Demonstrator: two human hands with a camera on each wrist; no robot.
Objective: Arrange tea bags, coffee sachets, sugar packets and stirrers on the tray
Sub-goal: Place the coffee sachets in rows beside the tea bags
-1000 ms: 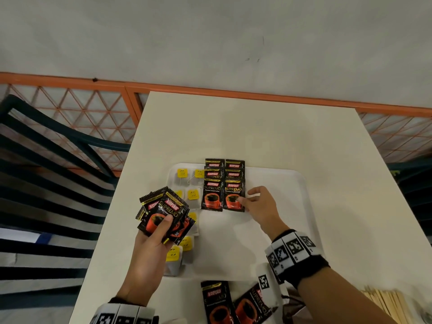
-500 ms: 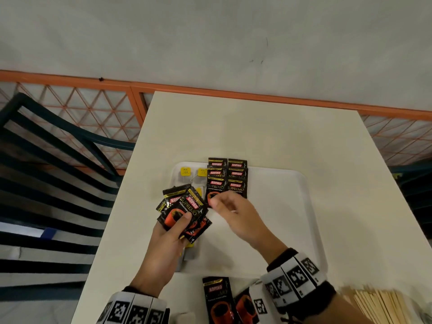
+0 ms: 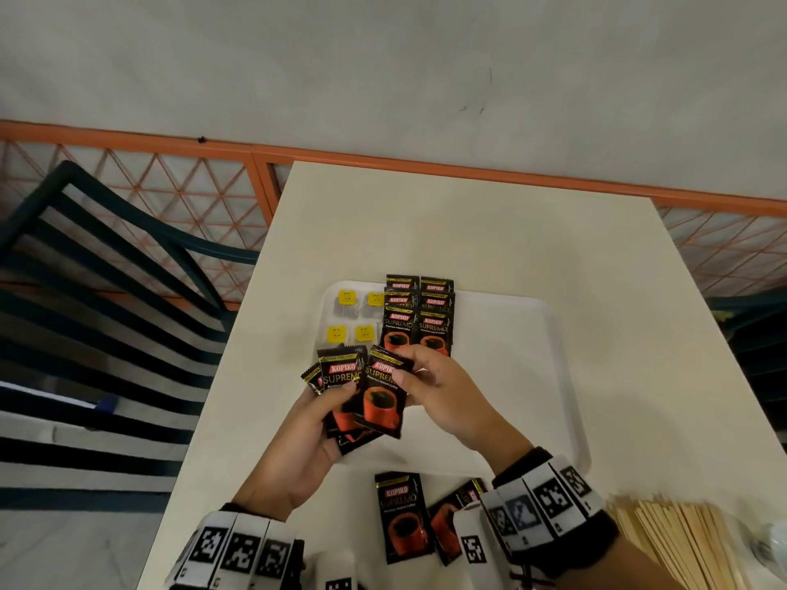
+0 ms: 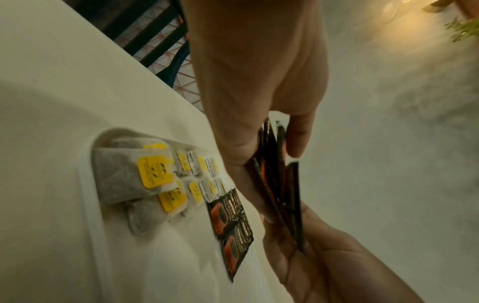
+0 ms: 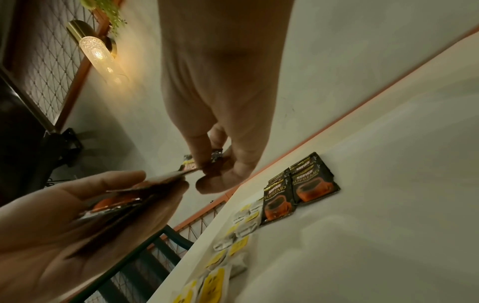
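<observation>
My left hand (image 3: 328,402) grips a fan of black coffee sachets (image 3: 340,376) above the near left part of the white tray (image 3: 553,376). With thumb and fingers, my right hand (image 3: 426,376) pinches the top edge of the front sachet (image 3: 381,398) in that fan. Two columns of coffee sachets (image 3: 419,317) lie overlapped on the tray's far side. Left of them lie tea bags with yellow tags (image 3: 355,317). The left wrist view shows the tea bags (image 4: 145,180) and the laid sachets (image 4: 230,221) under the held sachets (image 4: 279,184).
Two loose coffee sachets (image 3: 404,517) lie on the cream table (image 3: 468,227) near its front edge. A bundle of wooden stirrers (image 3: 681,542) lies at the near right. A dark slatted chair (image 3: 106,313) stands to the left, an orange railing behind.
My right hand left the sachets laid on the tray, came back toward me and took hold of the front sachet in my left hand's fan. The left hand moved right.
</observation>
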